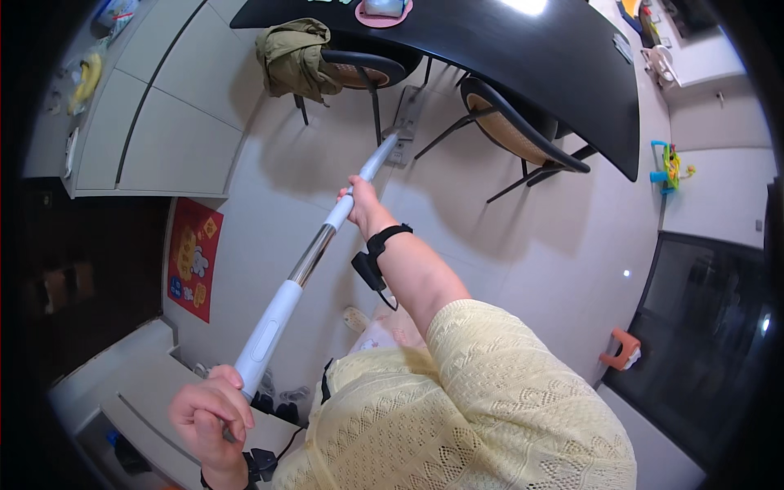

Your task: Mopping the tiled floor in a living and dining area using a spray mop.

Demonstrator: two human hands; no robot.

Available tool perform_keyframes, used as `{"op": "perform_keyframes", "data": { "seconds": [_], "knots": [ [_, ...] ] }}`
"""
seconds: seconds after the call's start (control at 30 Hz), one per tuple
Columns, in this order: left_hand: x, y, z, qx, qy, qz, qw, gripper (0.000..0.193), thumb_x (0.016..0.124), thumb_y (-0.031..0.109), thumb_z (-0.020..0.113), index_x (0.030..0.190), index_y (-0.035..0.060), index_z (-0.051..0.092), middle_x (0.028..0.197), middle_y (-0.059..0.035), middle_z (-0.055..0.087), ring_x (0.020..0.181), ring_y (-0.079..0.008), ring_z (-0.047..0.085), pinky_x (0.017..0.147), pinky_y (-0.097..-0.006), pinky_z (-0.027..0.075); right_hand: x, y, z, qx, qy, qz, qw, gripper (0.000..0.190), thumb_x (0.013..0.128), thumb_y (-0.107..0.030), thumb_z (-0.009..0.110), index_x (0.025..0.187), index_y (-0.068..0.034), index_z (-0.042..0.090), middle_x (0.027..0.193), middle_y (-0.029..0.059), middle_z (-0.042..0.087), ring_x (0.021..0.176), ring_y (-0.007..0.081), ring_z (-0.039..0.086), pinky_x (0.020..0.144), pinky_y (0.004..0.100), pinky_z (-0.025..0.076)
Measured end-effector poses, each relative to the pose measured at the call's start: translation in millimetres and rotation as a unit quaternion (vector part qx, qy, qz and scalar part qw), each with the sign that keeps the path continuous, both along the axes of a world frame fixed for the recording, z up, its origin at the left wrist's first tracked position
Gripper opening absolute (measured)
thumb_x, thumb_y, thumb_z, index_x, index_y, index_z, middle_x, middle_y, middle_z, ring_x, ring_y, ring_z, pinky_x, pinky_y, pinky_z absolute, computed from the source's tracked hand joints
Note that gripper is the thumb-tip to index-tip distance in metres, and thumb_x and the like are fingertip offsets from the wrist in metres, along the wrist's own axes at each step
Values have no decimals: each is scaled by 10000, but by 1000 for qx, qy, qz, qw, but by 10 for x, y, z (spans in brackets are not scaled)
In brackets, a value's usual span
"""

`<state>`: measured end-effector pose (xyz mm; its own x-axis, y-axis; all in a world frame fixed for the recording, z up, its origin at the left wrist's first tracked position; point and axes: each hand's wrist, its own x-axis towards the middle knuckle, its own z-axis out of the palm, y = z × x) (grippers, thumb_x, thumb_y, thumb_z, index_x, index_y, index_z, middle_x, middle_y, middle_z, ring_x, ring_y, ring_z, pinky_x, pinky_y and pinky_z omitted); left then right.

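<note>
A flat mop with a white and chrome pole (269, 327) slants across the view. My left hand (211, 410) is wrapped around the pole's upper end, at the lower left. Farther down, my right hand (361, 201) grips the white lower section, with that arm stretched forward. The grey rectangular mop head (409, 105) lies on the tiled floor (294, 177), between two chairs and partly beneath the table's edge. Its pad's underside is hidden.
A black dining table (514, 55) spans the top. One chair (361, 67) carries an olive jacket (294, 58); another chair (514, 128) stands at right. Left are white cabinets (184, 135) and a red mat (195, 260). An orange stool (623, 349) sits far right.
</note>
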<state>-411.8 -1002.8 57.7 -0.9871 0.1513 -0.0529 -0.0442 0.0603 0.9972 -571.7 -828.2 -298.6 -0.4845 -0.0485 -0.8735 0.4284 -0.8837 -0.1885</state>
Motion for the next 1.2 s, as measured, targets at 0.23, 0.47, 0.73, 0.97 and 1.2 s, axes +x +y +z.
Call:
{"op": "perform_keyframes", "data": {
  "seconds": [0.23,0.47,0.73,0.97,1.2],
  "knots": [
    [625,-480,119,-8,11,-12,1000,344,831,364,459,624,92,422,370,25,394,354,-87,407,662,-284,335,715,-499,64,-8,-3,-7,1000,329,797,-151,418,1069,-51,262,660,94,420,461,176,450,397,318,416],
    [1235,-910,268,22,24,5,999,296,863,299,389,638,109,365,359,31,311,332,-75,327,668,-279,313,1549,-942,173,20,-33,24,999,358,809,-180,420,1105,-53,264,655,98,437,534,193,477,444,324,440],
    [1715,-1333,766,46,17,19,999,283,887,289,332,718,84,430,451,30,360,427,-84,366,672,-324,326,2450,-1442,595,-28,-89,14,996,411,783,-132,455,1138,-49,264,894,116,416,614,202,509,505,348,462],
    [1882,-1243,757,49,53,-5,997,285,871,298,378,715,70,447,437,27,361,413,-88,362,657,-332,312,2554,-1392,533,-38,-134,8,990,387,808,-135,420,1137,-35,243,802,131,427,599,202,488,498,373,455],
    [2032,-1078,742,-7,99,-23,995,288,857,301,410,682,75,432,417,24,332,390,-93,346,647,-340,317,2502,-1260,648,-47,-133,53,989,404,793,-105,421,1146,-20,244,929,121,418,615,204,517,486,316,470]
  ]
}}
